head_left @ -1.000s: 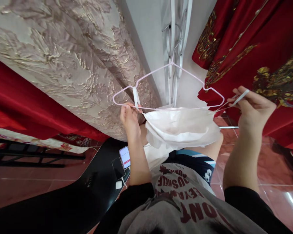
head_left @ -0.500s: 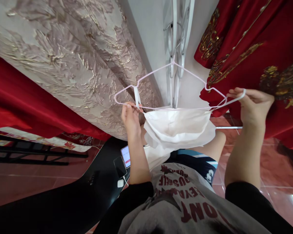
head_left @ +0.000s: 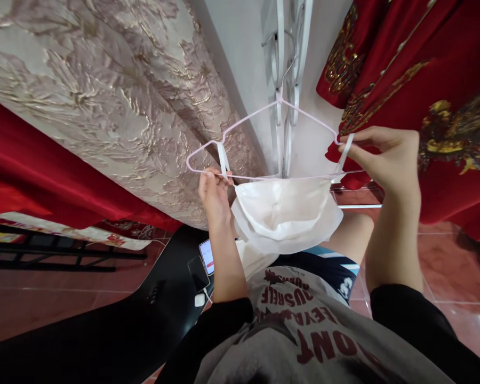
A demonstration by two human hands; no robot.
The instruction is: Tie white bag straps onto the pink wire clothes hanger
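1. Firstly, nearest the camera, the person wore a grey printed shirt (head_left: 296, 330) with black sleeves, and dark blue shorts (head_left: 316, 262).
2. A black bench (head_left: 104, 325) stood at the person's left. At its edge lay a lit phone (head_left: 206, 257), partly behind the left forearm, a dark phone (head_left: 198, 274) and a white plug (head_left: 199, 300) with a cable.
3. The white garment (head_left: 284, 208) hung open between both hands, above the lap and below the hanger (head_left: 280, 101).
4. The left hand (head_left: 215, 196) had its fingers closed on the lower end of the left strap (head_left: 223, 157), beside the hanger's lower bar. Whether they also gripped the bar could not be told. That strap was looped over the hanger's left notch.
5. The right hand (head_left: 392, 154) pinched the right strap (head_left: 346, 152) between thumb and fingertips, next to the hanger's right notch. Whether this strap lay over the hanger could not be told.
6. Beyond, the hanger's metal hook was at a white rack (head_left: 280, 53). Pale patterned cloth (head_left: 124, 96) hung to its left, and red clothing (head_left: 456, 69) with gold decoration to its right.
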